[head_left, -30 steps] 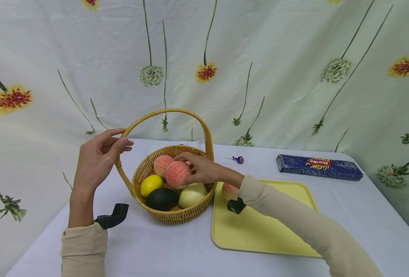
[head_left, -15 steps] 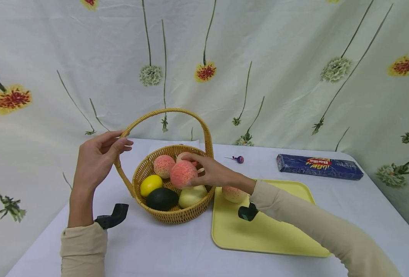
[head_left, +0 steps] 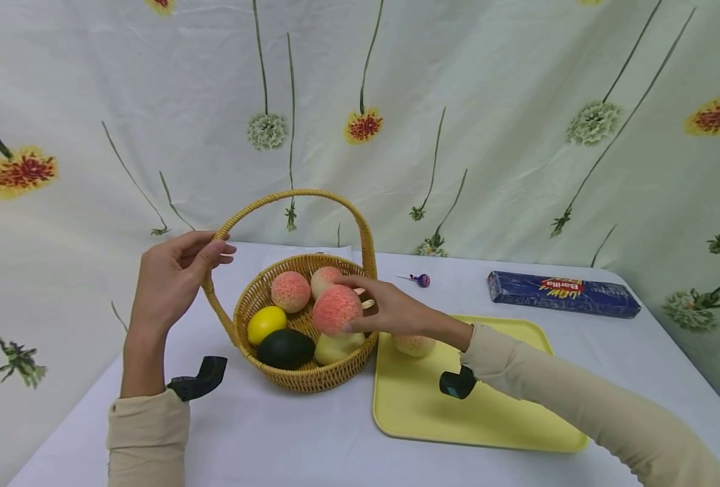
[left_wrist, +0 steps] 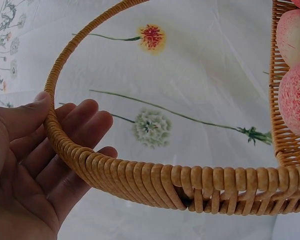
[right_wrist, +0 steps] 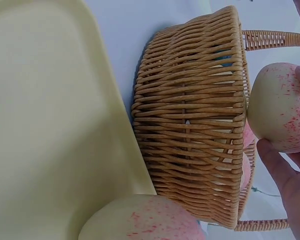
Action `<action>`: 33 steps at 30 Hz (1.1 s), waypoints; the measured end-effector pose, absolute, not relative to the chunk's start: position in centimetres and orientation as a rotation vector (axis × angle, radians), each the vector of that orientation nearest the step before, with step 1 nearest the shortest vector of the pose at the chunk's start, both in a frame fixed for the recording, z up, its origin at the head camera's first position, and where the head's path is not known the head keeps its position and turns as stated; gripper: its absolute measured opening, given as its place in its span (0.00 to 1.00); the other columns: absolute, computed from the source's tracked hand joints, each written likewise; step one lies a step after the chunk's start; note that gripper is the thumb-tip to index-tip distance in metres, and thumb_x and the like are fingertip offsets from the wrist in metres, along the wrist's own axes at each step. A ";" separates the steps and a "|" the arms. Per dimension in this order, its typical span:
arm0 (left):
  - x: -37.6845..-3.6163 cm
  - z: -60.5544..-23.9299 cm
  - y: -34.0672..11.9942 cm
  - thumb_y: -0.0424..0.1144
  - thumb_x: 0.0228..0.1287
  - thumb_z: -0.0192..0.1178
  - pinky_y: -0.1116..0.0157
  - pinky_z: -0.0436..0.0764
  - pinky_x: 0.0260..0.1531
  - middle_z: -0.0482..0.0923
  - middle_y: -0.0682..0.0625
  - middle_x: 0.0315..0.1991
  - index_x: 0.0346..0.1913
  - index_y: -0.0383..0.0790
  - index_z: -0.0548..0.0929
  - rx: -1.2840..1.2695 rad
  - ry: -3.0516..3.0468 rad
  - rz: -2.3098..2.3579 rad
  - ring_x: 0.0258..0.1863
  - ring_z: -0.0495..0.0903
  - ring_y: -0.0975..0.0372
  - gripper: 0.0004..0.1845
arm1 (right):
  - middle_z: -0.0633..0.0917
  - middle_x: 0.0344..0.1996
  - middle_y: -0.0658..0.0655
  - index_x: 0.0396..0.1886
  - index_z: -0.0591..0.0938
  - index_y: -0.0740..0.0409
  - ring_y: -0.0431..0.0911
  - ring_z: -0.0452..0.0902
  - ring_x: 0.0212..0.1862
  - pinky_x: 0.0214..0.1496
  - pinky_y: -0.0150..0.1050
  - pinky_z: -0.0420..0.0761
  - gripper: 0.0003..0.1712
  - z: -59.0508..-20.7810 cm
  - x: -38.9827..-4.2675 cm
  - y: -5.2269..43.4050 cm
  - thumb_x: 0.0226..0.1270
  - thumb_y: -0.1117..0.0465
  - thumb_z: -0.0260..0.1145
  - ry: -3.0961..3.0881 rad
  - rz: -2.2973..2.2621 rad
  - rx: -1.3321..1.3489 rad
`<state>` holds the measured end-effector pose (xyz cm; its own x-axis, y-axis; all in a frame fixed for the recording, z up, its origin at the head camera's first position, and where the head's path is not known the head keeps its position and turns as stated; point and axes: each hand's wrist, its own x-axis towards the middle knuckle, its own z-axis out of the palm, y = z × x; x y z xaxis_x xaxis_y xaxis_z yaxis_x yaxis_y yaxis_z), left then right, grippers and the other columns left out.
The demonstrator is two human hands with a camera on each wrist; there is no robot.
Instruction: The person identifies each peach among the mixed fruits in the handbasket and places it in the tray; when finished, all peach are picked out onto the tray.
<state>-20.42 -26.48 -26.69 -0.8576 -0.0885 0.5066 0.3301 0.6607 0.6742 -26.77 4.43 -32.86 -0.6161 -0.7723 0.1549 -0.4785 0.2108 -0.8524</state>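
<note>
At the left, my left hand [head_left: 171, 277] holds the handle [left_wrist: 135, 175] of a wicker basket [head_left: 311, 383] between thumb and fingers. My right hand [head_left: 396, 308] grips a pink peach [head_left: 337, 310], its pale side facing the right wrist camera, above the basket's right part. Inside the basket lie two more peaches [head_left: 290, 291], a yellow lemon [head_left: 266, 324], a dark green avocado [head_left: 285, 349] and a pale yellow-green fruit [head_left: 338, 347], partly hidden by the held peach. Another peach [right_wrist: 145, 220] lies on a yellow tray [head_left: 457, 423], right of the basket.
Behind the tray is a lollipop [head_left: 421, 280] with a dark wrapper. A long blue Barilla box [head_left: 562, 295] lies at the back right of the white-covered table [head_left: 275, 439]. A flowered cloth [head_left: 506, 155] hangs behind everything.
My right hand has carried the peach rightward, from the basket's middle toward its right side, uncovering the peach at the back. The left hand stays on the handle.
</note>
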 end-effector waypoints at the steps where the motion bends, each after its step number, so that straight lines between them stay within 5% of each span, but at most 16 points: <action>1: -20.4 -26.7 -26.5 0.44 0.70 0.55 0.81 0.77 0.38 0.84 0.40 0.45 0.59 0.37 0.79 -0.187 -2.371 -1.098 0.36 0.80 0.78 0.20 | 0.70 0.64 0.57 0.72 0.62 0.58 0.49 0.75 0.56 0.51 0.38 0.81 0.42 -32.9 -26.8 4.5 0.60 0.64 0.70 2.187 -1.368 -1.174; 33: -20.4 -26.7 -26.4 0.44 0.70 0.54 0.79 0.78 0.38 0.84 0.41 0.45 0.58 0.38 0.79 -0.184 -2.380 -1.083 0.38 0.82 0.73 0.19 | 0.70 0.63 0.57 0.70 0.64 0.58 0.52 0.73 0.58 0.53 0.38 0.81 0.39 -33.4 -25.9 8.9 0.60 0.64 0.69 2.275 -1.394 -1.165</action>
